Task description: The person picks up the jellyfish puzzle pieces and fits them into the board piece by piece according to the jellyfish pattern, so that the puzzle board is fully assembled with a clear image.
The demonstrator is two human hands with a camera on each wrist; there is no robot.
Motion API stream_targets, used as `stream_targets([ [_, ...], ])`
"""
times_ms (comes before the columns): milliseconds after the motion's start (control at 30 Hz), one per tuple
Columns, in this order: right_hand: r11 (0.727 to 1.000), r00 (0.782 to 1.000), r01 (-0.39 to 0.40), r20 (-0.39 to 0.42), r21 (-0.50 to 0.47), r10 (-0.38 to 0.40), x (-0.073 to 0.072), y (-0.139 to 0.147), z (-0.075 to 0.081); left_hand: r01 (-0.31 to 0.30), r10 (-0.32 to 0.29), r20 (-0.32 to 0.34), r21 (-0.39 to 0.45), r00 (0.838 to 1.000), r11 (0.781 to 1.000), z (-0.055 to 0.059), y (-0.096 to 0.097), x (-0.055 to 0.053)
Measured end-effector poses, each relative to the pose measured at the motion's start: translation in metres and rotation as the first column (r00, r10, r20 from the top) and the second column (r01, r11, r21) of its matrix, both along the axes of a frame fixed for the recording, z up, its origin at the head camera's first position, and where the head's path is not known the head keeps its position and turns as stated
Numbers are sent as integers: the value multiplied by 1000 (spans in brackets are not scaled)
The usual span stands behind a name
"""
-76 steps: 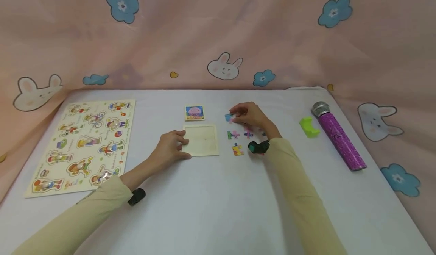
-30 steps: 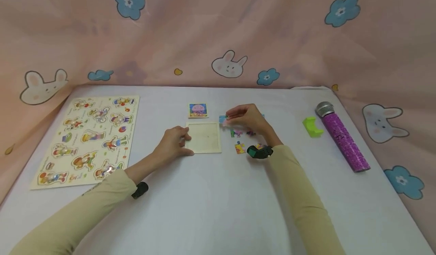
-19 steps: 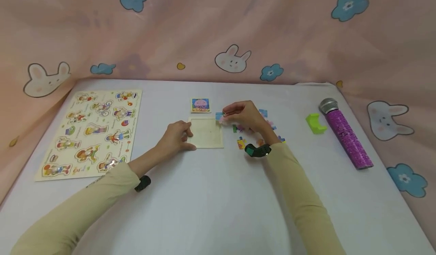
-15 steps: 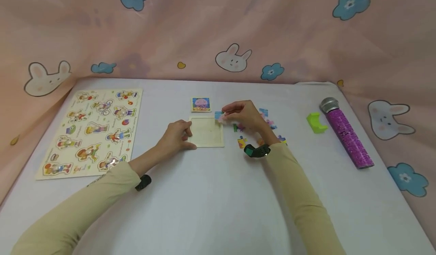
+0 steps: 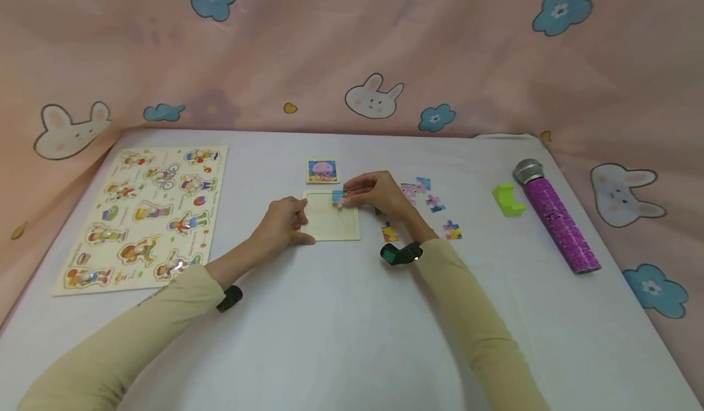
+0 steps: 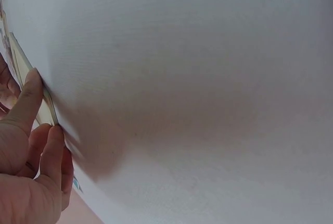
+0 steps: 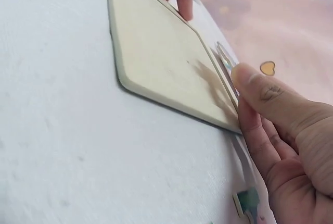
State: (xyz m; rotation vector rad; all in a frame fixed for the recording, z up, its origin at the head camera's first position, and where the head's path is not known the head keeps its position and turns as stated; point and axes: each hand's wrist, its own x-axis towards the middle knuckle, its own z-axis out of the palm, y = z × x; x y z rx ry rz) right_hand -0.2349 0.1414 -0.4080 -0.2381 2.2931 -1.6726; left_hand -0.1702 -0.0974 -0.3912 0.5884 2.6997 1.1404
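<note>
My left hand (image 5: 277,223) grips the left edge of a shallow pale wooden puzzle tray (image 5: 330,223), thumb at the near corner. In the left wrist view the thumb and fingers meet the tray's edge (image 6: 48,110). My right hand (image 5: 381,193) pinches a small blue and pink jigsaw piece (image 5: 338,198) over the tray's far right part. The right wrist view shows that piece (image 7: 226,60) nearly edge-on, tilted above the tray's bare floor (image 7: 156,52), its shadow falling there. Behind the tray lies a small square pink jellyfish picture (image 5: 322,171).
Several loose jigsaw pieces (image 5: 453,230) lie right of the tray, some partly hidden by my right hand. A large peg puzzle board (image 5: 148,215) lies at the left. Farther right are a green plastic block (image 5: 507,200) and a glittery purple microphone (image 5: 561,225).
My right hand has picked up the blue and pink jigsaw piece and carried it left, over the tray. The left hand has stayed at the tray's edge. The head view has shifted slightly.
</note>
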Motion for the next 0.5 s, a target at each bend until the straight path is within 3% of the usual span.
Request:
stream_targets([
  [500,999,996,-35,-81,27,38,9,-30,-1,-7,7,-5,-12,1000,1000,1,0,0],
])
